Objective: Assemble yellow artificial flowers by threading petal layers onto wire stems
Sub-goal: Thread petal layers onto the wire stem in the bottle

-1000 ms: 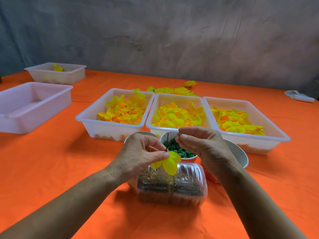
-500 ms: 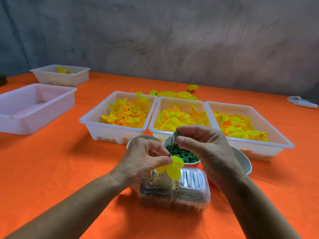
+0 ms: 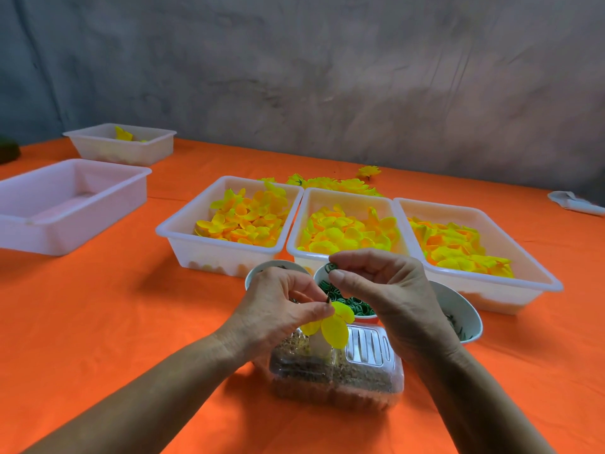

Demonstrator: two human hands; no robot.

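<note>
Left fingers: the left hand (image 3: 278, 306) pinches a thin wire stem (image 3: 327, 300) at its tip, fingers closed on it, with a yellow petal layer (image 3: 334, 327) hanging just below the pinch.
Right fingers: the right hand (image 3: 386, 290) holds a small green ring (image 3: 330, 267) between thumb and forefinger, clamped on it, raised a little above the stem tip and apart from it.
Landmark: a clear lidded box (image 3: 337, 368) of brownish bits sits on the orange table (image 3: 114, 322) right under both hands.
Behind the box: a cup of green rings (image 3: 347, 301), flanked by a left bowl (image 3: 258, 271) and a right bowl (image 3: 465, 319).
Further behind: three white trays of yellow petals, left tray (image 3: 209, 247), middle tray (image 3: 347, 198), right tray (image 3: 523, 283).
Beyond the trays: a heap of finished flowers (image 3: 340, 184).
Far left of the box: a large tray (image 3: 65, 204), and past it a small tray (image 3: 121, 149) with a yellow piece.
Progress: this stem seems early, one petal layer on; the green ring looks due next, not yet threaded. The heap suggests earlier flowers done; full trays suggest many left.
</note>
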